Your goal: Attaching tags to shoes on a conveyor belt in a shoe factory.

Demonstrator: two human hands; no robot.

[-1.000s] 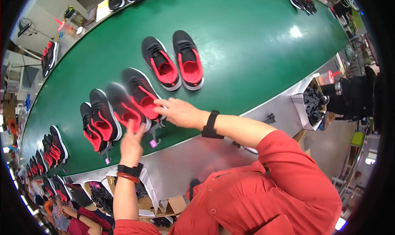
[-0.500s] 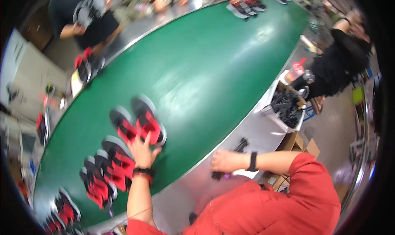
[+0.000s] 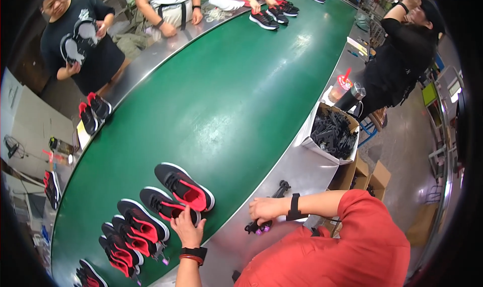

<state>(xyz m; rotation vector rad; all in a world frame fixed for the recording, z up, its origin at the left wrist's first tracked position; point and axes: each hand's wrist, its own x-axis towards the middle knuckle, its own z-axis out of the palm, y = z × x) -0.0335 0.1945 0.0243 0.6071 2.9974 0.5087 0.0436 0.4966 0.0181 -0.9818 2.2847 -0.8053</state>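
Main work surface: a long green belt [image 3: 241, 96], glossy, with patches of reflected overhead light on it. Metal ledges border the belt: one along its far side [image 3: 173, 43], one along its near side [image 3: 307, 179]. Left of the belt: a pale cabinet [image 3: 40, 113]. Right of the belt, below ledge level: an open cardboard box [image 3: 381, 178] and a blue metal stool frame [image 3: 370, 130]. Farther right of the belt: a smooth grey floor [image 3: 400, 158] with glare, then a metal rack [image 3: 439, 141] carrying a green bin [image 3: 429, 93].

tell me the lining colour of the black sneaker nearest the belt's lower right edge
The lining is coral red, shown best in the head view.
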